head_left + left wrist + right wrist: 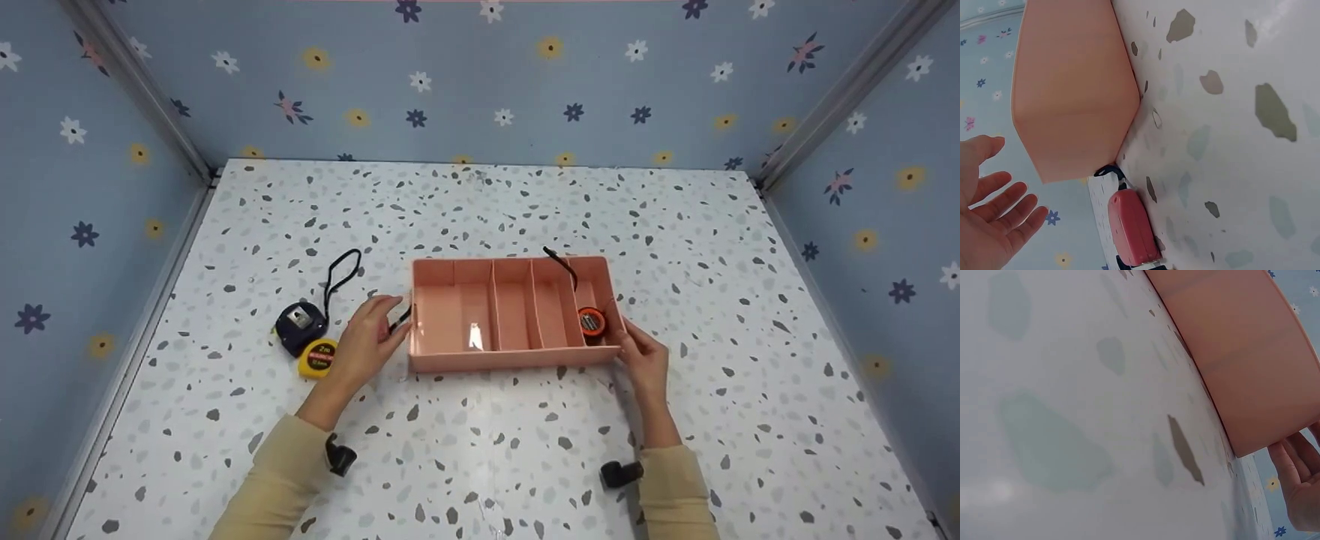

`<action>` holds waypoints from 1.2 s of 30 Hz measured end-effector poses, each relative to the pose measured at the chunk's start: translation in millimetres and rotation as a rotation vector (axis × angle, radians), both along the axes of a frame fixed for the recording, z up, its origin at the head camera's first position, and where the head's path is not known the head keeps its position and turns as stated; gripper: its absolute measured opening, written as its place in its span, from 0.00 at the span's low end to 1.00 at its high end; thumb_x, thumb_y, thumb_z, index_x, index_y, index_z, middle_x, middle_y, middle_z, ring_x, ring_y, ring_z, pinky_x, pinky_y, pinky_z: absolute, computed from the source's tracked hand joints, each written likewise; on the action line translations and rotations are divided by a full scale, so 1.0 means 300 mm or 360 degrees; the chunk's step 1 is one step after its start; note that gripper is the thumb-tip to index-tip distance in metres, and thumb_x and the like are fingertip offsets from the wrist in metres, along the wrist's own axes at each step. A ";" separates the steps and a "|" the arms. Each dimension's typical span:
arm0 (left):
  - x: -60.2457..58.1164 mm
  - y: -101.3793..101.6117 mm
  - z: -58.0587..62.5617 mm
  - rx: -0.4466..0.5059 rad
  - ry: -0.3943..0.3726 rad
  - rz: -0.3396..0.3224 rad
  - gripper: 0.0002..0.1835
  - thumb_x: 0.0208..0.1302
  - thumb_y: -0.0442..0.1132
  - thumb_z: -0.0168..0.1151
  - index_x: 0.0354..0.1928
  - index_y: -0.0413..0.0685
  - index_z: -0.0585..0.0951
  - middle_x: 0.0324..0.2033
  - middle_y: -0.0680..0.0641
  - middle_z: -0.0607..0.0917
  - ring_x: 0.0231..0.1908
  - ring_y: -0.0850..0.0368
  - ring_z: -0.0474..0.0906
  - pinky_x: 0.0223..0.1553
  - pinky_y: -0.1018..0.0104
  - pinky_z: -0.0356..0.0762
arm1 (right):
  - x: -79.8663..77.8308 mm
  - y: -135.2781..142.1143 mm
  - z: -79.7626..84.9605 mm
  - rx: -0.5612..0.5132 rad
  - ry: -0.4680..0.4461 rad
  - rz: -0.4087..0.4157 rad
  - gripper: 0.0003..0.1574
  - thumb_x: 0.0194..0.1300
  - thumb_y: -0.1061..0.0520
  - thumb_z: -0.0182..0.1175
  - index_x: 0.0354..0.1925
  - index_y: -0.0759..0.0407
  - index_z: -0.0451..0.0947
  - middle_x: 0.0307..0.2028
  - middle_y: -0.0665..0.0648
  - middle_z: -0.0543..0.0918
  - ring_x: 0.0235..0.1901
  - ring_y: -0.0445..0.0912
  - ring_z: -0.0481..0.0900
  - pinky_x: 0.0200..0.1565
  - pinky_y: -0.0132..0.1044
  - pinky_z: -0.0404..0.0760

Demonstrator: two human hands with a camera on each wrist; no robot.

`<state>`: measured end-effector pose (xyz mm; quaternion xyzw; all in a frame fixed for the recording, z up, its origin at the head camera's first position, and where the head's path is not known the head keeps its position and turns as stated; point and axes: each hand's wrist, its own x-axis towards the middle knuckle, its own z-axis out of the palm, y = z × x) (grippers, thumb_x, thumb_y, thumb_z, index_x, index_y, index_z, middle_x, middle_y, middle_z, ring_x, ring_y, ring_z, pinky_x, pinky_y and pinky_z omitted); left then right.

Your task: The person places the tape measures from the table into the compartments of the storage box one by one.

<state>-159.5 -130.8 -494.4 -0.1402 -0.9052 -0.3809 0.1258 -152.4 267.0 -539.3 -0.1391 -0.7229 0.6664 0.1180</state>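
From above, the left hand covers most of the red tape measure and the right edge of the yellow tape measure. I can't make out the print on the orange tape measure. The right hand's fingertips are partly lost behind the pink box, itself cropped in both wrist views.

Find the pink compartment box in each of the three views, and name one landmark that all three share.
Head: the pink compartment box sits just below and right of centre, between the left hand and the right hand.
Left wrist: upper left, running off the top edge.
Right wrist: upper right, running off the top and right edges, right hand at its lower end.
Shared landmark: the speckled white tabletop.
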 end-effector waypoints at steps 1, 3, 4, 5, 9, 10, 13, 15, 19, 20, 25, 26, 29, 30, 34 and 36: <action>0.001 -0.007 -0.005 -0.0006 -0.0014 0.0007 0.22 0.55 0.38 0.62 0.51 0.37 0.74 0.47 0.41 0.74 0.40 0.49 0.72 0.45 0.55 0.70 | 0.000 0.000 0.001 -0.0005 -0.0005 -0.0001 0.20 0.60 0.63 0.56 0.51 0.69 0.72 0.50 0.66 0.74 0.38 0.38 0.77 0.36 0.30 0.78; 0.003 -0.021 -0.013 -0.0013 -0.0053 0.0022 0.23 0.55 0.39 0.62 0.52 0.37 0.73 0.49 0.40 0.73 0.47 0.47 0.70 0.50 0.54 0.67 | 0.000 0.000 0.001 -0.0020 -0.0005 -0.0009 0.20 0.59 0.63 0.56 0.51 0.69 0.72 0.49 0.66 0.74 0.38 0.38 0.77 0.36 0.30 0.78; 0.003 -0.027 -0.017 -0.0019 -0.0074 0.0026 0.23 0.55 0.39 0.61 0.53 0.37 0.73 0.49 0.40 0.72 0.49 0.46 0.69 0.50 0.53 0.67 | 0.000 0.000 0.002 -0.0025 -0.0005 -0.0013 0.20 0.59 0.64 0.56 0.51 0.69 0.73 0.49 0.66 0.75 0.38 0.38 0.77 0.36 0.30 0.78; 0.003 -0.034 -0.022 -0.0021 -0.0096 0.0026 0.24 0.55 0.39 0.61 0.53 0.36 0.72 0.50 0.39 0.72 0.50 0.46 0.68 0.50 0.53 0.67 | 0.000 0.000 0.001 -0.0027 -0.0005 -0.0012 0.20 0.60 0.64 0.55 0.51 0.69 0.72 0.49 0.66 0.75 0.38 0.38 0.77 0.36 0.30 0.78; -0.001 -0.059 -0.041 -0.0041 -0.0149 0.0017 0.26 0.55 0.39 0.62 0.54 0.36 0.71 0.51 0.39 0.70 0.50 0.45 0.68 0.49 0.52 0.68 | -0.001 0.000 -0.002 -0.0041 0.0014 -0.0018 0.20 0.59 0.64 0.55 0.51 0.70 0.72 0.49 0.66 0.75 0.38 0.39 0.77 0.36 0.31 0.78; -0.002 -0.065 -0.045 -0.0043 -0.0152 0.0011 0.26 0.54 0.39 0.62 0.55 0.36 0.71 0.51 0.39 0.70 0.50 0.45 0.68 0.49 0.52 0.69 | -0.001 0.000 -0.004 -0.0048 0.0024 -0.0014 0.20 0.59 0.65 0.55 0.51 0.70 0.72 0.49 0.66 0.75 0.38 0.39 0.77 0.36 0.31 0.78; -0.008 -0.082 -0.062 -0.0049 -0.0166 -0.0003 0.27 0.52 0.38 0.64 0.55 0.37 0.71 0.51 0.39 0.70 0.50 0.45 0.68 0.49 0.53 0.69 | 0.000 0.000 -0.008 -0.0065 0.0068 -0.0007 0.19 0.59 0.66 0.55 0.50 0.70 0.72 0.48 0.67 0.75 0.38 0.40 0.78 0.36 0.32 0.78; -0.013 -0.092 -0.073 -0.0053 -0.0185 -0.0022 0.28 0.52 0.38 0.65 0.55 0.37 0.70 0.51 0.39 0.69 0.50 0.45 0.67 0.49 0.52 0.69 | 0.001 -0.001 -0.009 -0.0064 0.0089 -0.0003 0.20 0.58 0.66 0.54 0.50 0.71 0.72 0.48 0.66 0.75 0.39 0.40 0.78 0.36 0.32 0.78; -0.025 -0.113 -0.096 -0.0072 -0.0259 -0.0045 0.32 0.51 0.40 0.66 0.58 0.38 0.68 0.53 0.40 0.67 0.51 0.45 0.65 0.51 0.52 0.66 | 0.001 -0.002 -0.012 -0.0041 0.0070 -0.0017 0.20 0.58 0.65 0.55 0.50 0.70 0.73 0.48 0.63 0.77 0.39 0.40 0.78 0.36 0.31 0.78; -0.028 -0.118 -0.102 -0.0080 -0.0270 -0.0052 0.33 0.51 0.40 0.66 0.58 0.37 0.67 0.54 0.40 0.67 0.52 0.44 0.65 0.52 0.51 0.65 | 0.001 -0.002 -0.013 -0.0034 0.0065 -0.0016 0.20 0.58 0.65 0.55 0.50 0.70 0.73 0.48 0.63 0.77 0.39 0.40 0.78 0.36 0.31 0.78; -0.043 -0.142 -0.128 -0.0091 -0.0310 -0.0055 0.35 0.48 0.40 0.68 0.58 0.35 0.66 0.55 0.39 0.65 0.54 0.44 0.62 0.52 0.51 0.65 | 0.002 0.000 -0.015 -0.0037 0.0081 -0.0015 0.20 0.58 0.65 0.55 0.49 0.70 0.73 0.48 0.65 0.76 0.38 0.40 0.78 0.35 0.30 0.78; -0.045 -0.146 -0.132 -0.0089 -0.0323 -0.0055 0.36 0.48 0.40 0.68 0.59 0.35 0.66 0.56 0.39 0.64 0.54 0.44 0.61 0.52 0.51 0.65 | 0.003 0.001 -0.016 -0.0031 0.0081 -0.0008 0.20 0.58 0.64 0.56 0.50 0.69 0.73 0.48 0.65 0.76 0.38 0.40 0.78 0.35 0.30 0.78; -0.051 -0.158 -0.141 -0.0088 -0.0377 -0.0043 0.38 0.47 0.42 0.68 0.59 0.36 0.65 0.57 0.39 0.63 0.54 0.44 0.61 0.51 0.51 0.64 | 0.001 0.007 -0.025 -0.0039 0.0080 0.0005 0.22 0.57 0.59 0.58 0.50 0.67 0.74 0.47 0.61 0.77 0.39 0.39 0.77 0.36 0.29 0.78; -0.052 -0.162 -0.144 -0.0088 -0.0395 -0.0044 0.38 0.48 0.43 0.68 0.60 0.37 0.64 0.57 0.39 0.63 0.54 0.45 0.61 0.51 0.51 0.64 | 0.001 0.011 -0.030 -0.0053 0.0089 0.0018 0.22 0.57 0.57 0.59 0.50 0.65 0.75 0.47 0.60 0.78 0.39 0.39 0.77 0.36 0.29 0.77; -0.058 -0.176 -0.154 -0.0103 -0.0445 -0.0045 0.40 0.47 0.44 0.69 0.61 0.37 0.63 0.57 0.39 0.62 0.54 0.45 0.60 0.51 0.50 0.64 | 0.001 0.012 -0.032 -0.0052 0.0099 0.0019 0.24 0.55 0.54 0.61 0.49 0.63 0.75 0.45 0.58 0.79 0.38 0.39 0.77 0.36 0.29 0.78; -0.061 -0.181 -0.158 -0.0111 -0.0454 -0.0052 0.41 0.46 0.45 0.69 0.61 0.37 0.62 0.57 0.39 0.62 0.54 0.45 0.60 0.51 0.50 0.64 | 0.001 0.010 -0.029 -0.0054 0.0095 0.0014 0.24 0.56 0.55 0.61 0.50 0.64 0.75 0.45 0.59 0.79 0.38 0.40 0.77 0.35 0.30 0.78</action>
